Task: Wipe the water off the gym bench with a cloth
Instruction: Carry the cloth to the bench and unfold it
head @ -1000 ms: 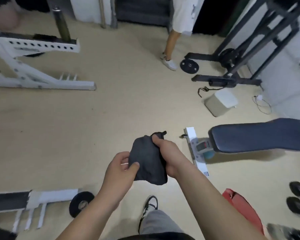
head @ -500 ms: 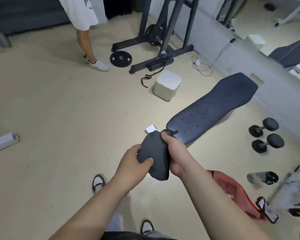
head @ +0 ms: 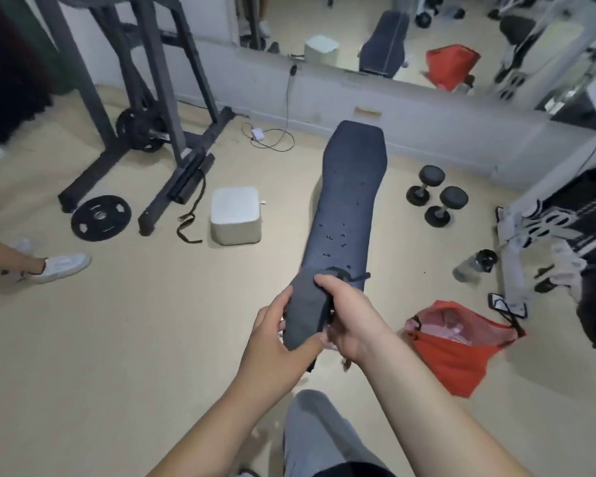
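Gripping dark cloth (head: 305, 313) with both hands, left hand (head: 277, 342) fingers beneath, right hand (head: 350, 316) clenched on top, above bench (head: 351, 187).

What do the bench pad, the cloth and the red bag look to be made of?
Bench pad: dark, matte, likely vinyl; water beads on top. Cloth: dark grey soft fabric, folding limply in both hands. Red bag: thin, crumpled, probably plastic film.
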`<state>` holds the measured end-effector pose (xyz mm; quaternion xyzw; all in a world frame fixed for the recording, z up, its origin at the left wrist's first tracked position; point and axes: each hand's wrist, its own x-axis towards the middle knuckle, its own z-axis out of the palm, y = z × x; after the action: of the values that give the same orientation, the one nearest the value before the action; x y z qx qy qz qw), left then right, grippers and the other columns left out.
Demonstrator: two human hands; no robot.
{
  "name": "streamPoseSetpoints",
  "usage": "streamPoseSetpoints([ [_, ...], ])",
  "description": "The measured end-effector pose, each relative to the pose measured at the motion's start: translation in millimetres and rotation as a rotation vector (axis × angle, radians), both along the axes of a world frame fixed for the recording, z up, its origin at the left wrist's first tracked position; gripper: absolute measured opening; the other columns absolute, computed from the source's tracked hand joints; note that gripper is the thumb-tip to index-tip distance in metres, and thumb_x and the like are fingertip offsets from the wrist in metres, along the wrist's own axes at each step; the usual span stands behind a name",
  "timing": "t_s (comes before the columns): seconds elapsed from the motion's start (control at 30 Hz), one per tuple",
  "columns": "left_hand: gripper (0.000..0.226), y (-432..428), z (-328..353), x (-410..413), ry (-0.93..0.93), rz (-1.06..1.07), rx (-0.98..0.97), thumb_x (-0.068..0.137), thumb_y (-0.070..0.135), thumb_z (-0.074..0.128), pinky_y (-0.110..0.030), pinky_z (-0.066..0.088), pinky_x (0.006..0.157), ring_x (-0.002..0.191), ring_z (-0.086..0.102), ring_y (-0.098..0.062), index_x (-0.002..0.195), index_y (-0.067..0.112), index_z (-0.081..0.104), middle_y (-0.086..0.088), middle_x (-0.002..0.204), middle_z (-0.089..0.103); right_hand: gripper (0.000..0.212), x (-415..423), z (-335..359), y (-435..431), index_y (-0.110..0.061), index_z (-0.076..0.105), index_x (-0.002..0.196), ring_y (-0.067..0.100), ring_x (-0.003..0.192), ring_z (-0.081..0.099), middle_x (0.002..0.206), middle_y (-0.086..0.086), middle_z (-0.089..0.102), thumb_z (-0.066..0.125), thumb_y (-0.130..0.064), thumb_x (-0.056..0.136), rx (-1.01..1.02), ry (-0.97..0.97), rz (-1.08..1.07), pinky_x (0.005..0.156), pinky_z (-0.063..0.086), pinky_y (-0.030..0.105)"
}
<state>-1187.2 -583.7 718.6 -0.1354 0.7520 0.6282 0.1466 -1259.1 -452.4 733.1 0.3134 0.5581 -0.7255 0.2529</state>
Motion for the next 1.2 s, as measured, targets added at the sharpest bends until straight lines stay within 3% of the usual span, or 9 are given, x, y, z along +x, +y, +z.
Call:
streamPoseSetpoints([
  [0.13, 0.088, 8, 3, -80, 0.014, -0.215, -0.132, 0.068, 0.05, 0.078, -0.016, 0.056, 0.082, 0.115, 0.056, 0.009, 0.144, 0.057, 0.035, 0.023, 0.13, 0.049, 0.026, -57, 2, 14, -0.007, 0.071, 0.109, 0.029, 0.078, 0.077, 0.094, 0.013, 0.076, 0.071, -0.025, 0.09, -0.06, 0.006, -0.098, 0.071, 0.063, 0.042],
  [0.23, 0.074, 12, -1, -143, 0.014, -0.252, -0.216, 0.07, 0.05, 0.075, -0.035, 0.059, 0.09, 0.11, 0.064, -0.004, 0.136, 0.055, 0.042, 0.021, 0.125, 0.061, 0.042, -109, -1, 28, -0.001, 0.071, 0.117, 0.038, 0.09, 0.076, 0.106, 0.021, 0.078, 0.076, -0.028, 0.084, -0.044, 0.049, -0.068, 0.077, 0.055, 0.047],
  [0.4, 0.04, 16, 12, -236, 0.054, -0.282, -0.156, 0.083, 0.026, 0.068, -0.027, 0.055, 0.069, 0.075, 0.068, 0.003, 0.115, 0.049, 0.061, 0.023, 0.093, 0.073, 0.046, -196, 0, 37, -0.008, 0.069, 0.117, 0.034, 0.096, 0.076, 0.108, 0.018, 0.077, 0.079, -0.036, 0.081, 0.015, 0.155, -0.023, 0.081, 0.061, 0.051],
  [0.57, 0.029, 27, 17, -319, 0.053, -0.326, -0.113, 0.091, 0.021, 0.056, -0.038, 0.06, 0.076, 0.082, 0.07, -0.015, 0.103, 0.044, 0.071, 0.008, 0.091, 0.076, 0.037, -258, 1, 45, -0.029, 0.072, 0.1, 0.017, 0.086, 0.072, 0.102, 0.0, 0.079, 0.085, -0.053, 0.074, 0.057, 0.228, -0.015, 0.077, 0.056, 0.039],
  [0.77, 0.023, 39, -7, -429, 0.061, -0.473, -0.146, 0.096, 0.049, 0.049, -0.048, 0.059, 0.087, 0.087, 0.066, -0.016, 0.089, 0.038, 0.068, -0.003, 0.102, 0.052, 0.042, -344, -21, 44, -0.019, 0.069, 0.106, 0.019, 0.085, 0.073, 0.092, -0.001, 0.077, 0.088, -0.038, 0.075, 0.056, 0.24, -0.214, 0.081, 0.053, 0.041],
  [0.9, 0.028, 45, -35, -516, 0.072, -0.64, -0.196, 0.102, 0.047, 0.045, -0.032, 0.049, 0.1, 0.1, 0.059, -0.004, 0.117, 0.036, 0.065, 0.004, 0.107, 0.047, 0.027, -419, -41, 40, -0.01, 0.07, 0.108, 0.027, 0.091, 0.075, 0.106, 0.017, 0.077, 0.072, -0.023, 0.085, 0.12, 0.178, -0.433, 0.091, 0.059, 0.049],
  [1.0, 0.049, 40, -46, -582, 0.053, -0.727, -0.174, 0.103, 0.041, 0.05, -0.022, 0.042, 0.104, 0.11, 0.055, 0.006, 0.148, 0.024, 0.049, 0.007, 0.123, 0.048, 0.026, -473, -47, 40, -0.006, 0.071, 0.111, 0.03, 0.088, 0.078, 0.1, 0.018, 0.079, 0.053, -0.012, 0.093, 0.128, 0.107, -0.6, 0.074, 0.064, 0.04],
  [1.1, 0.032, 31, -41, -640, 0.053, -0.761, -0.138, 0.1, 0.025, 0.059, -0.012, 0.045, 0.089, 0.093, 0.058, 0.006, 0.131, 0.034, 0.059, 0.002, 0.123, 0.055, 0.021, -512, -43, 38, -0.005, 0.07, 0.1, 0.019, 0.061, 0.073, 0.075, 0.01, 0.077, 0.049, -0.007, 0.096, 0.083, 0.088, -0.69, 0.051, 0.054, 0.024],
  [1.2, 0.027, 30, -39, -697, 0.071, -0.776, -0.14, 0.094, 0.018, 0.065, -0.018, 0.048, 0.093, 0.095, 0.062, -0.004, 0.114, 0.037, 0.063, -0.002, 0.119, 0.06, 0.018, -546, -35, 36, -0.01, 0.07, 0.095, 0.016, 0.056, 0.069, 0.072, 0.008, 0.074, 0.052, -0.008, 0.095, 0.057, 0.117, -0.773, 0.05, 0.053, 0.023],
])
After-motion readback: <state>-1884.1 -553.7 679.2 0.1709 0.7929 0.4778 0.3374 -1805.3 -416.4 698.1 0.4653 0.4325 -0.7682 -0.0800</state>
